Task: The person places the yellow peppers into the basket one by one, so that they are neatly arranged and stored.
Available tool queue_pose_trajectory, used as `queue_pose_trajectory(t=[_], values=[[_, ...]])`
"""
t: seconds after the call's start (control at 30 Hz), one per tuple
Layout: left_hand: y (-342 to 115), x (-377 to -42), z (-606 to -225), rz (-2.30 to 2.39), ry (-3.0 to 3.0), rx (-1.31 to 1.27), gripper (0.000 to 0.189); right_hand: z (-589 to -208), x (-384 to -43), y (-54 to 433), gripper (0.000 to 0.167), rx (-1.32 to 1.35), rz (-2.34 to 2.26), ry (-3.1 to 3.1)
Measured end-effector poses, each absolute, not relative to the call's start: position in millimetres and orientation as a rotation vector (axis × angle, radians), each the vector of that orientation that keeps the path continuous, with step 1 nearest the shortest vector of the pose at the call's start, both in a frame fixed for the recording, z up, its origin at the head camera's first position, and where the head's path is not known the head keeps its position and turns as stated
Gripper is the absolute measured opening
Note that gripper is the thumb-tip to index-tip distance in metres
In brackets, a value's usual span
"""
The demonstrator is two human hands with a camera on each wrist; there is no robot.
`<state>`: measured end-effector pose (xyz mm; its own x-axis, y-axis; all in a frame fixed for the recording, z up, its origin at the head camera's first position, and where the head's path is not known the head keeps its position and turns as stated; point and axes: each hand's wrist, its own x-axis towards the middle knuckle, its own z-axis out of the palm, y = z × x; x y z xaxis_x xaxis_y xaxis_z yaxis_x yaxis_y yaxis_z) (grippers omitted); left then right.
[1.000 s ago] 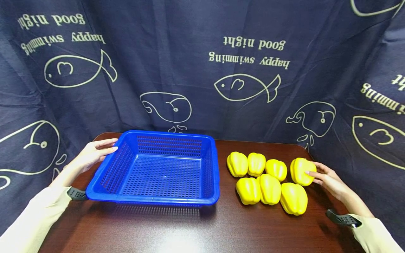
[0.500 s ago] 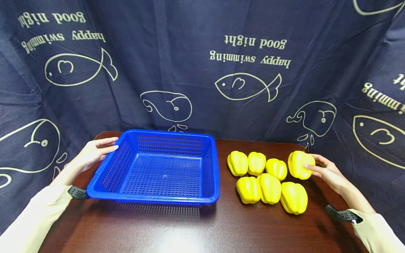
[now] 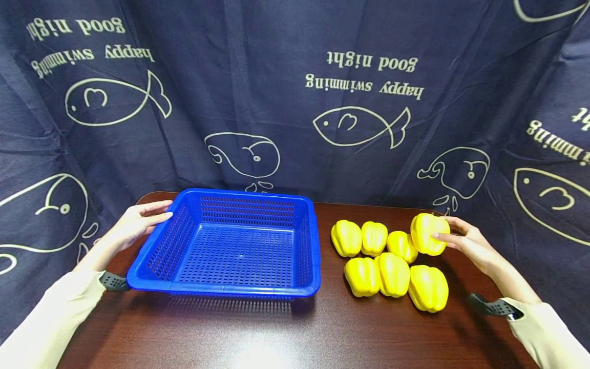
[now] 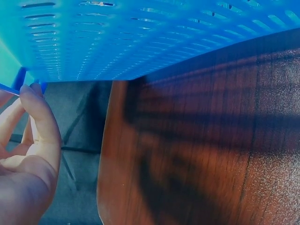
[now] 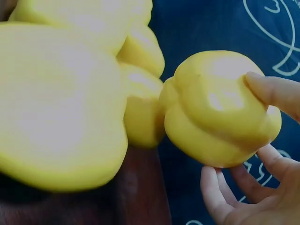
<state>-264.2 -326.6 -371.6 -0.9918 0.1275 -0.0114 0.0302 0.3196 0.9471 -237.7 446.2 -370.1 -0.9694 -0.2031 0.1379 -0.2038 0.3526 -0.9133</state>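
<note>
A yellow bell pepper point(image 3: 430, 234) is held off the table in my right hand point(image 3: 471, 243). In the right wrist view, the thumb presses one side of this pepper point(image 5: 220, 108) and the fingers support its other side. My left hand point(image 3: 133, 224) pinches the left rim of a blue plastic basket point(image 3: 221, 293), as the left wrist view of the hand point(image 4: 33, 140) also shows. Slotted walls and a slotted floor make up the basket. Several more yellow bell peppers point(image 3: 394, 275) lie in two rows right of the basket.
Everything stands on a dark reddish-brown wooden table point(image 3: 207, 333). A dark blue curtain point(image 3: 286, 92) with fish and whale drawings hangs behind the table and at both sides. In the left wrist view, the table edge point(image 4: 105, 154) runs beside the left hand.
My right hand has raised the far-right pepper from the table and moved it leftward, so it now partly covers the pepper beside it. Left hand and basket have stayed put.
</note>
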Motion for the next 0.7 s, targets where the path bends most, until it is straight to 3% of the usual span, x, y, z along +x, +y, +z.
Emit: queue_pose_trajectory(t=[0.5,0.7], values=[[-328,-268,-376,1.811,2.457,0.138,0.059,-327,-226,383,0.033,0.213,1.540,-2.690],[-351,-290,-405,1.861,2.410,0.235,0.052,-319,-227,364,0.038,0.211,1.528,-2.702]])
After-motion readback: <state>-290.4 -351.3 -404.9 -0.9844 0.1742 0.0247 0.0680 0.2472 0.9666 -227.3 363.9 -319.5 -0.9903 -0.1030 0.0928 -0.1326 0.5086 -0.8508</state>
